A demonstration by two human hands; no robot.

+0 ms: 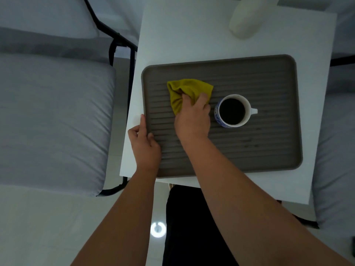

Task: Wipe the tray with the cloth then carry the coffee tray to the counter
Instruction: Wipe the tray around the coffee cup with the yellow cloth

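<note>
- Nearest the camera, the left hand [144,143] is clamping the tray's left rim, thumb on top of the lip and fingers curling down the outside edge, so it's bracing the tray [269,150] on the white surface [172,35].
- Just past that, the right hand [193,118] is closing its grip around a bunched yellow cloth [184,89], pressing it onto the ridged floor in the tray's left-middle part.
- The cloth is poking out ahead and to the left of the right hand, so the wiping is looking like it's still going on.
- Sitting just to the right of that hand is the full coffee cup [232,111], handle pointing right. That's the bit I'd watch: any sweep rightward is heading straight at it.
- The tray's long axis is running left to right.
- Farthest back there's a pale rounded thing [245,20]; lighting is dim, maybe a bottle.
</note>
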